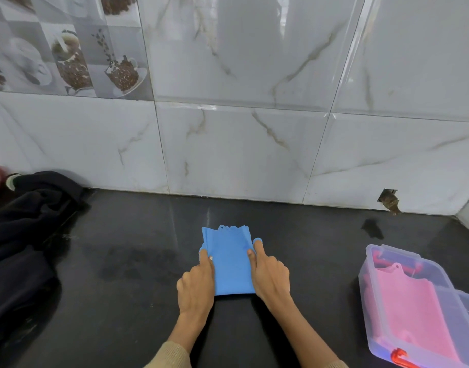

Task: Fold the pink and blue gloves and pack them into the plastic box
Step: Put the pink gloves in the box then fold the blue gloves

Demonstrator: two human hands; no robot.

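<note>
The blue glove (232, 261) is laid flat on the dark countertop (138, 261), folded into a neat rectangle, its scalloped cuff edge turned toward the tiled wall (241, 144). It is pinned from both sides. The left hand (197, 284) is pressed onto the glove's left edge, knuckles up, fingers curled loosely downward, the fingertips resting on the blue material where a layer is bunched. Nothing is lifted; the edge is held down rather than pinched, as far as can be seen. The right hand (270, 274) is set on the right edge, index finger stretched forward along the fold, thumb laid on top of the glove just inside it. A small blue tip is seen poking out beyond that index finger. Whether any material is gripped under the right palm cannot be told. Both hands are half open, neither clenched into a fist.

Over to the right, well apart from the hands, the plastic box (371, 264) is stood open on the countertop, clear-walled with a red latch (399, 359) at its near corner. The pink glove (411, 309) is already laid inside it, flat. At the far left, a heap of dark cloth (29, 221) is spread against the wall.
</note>
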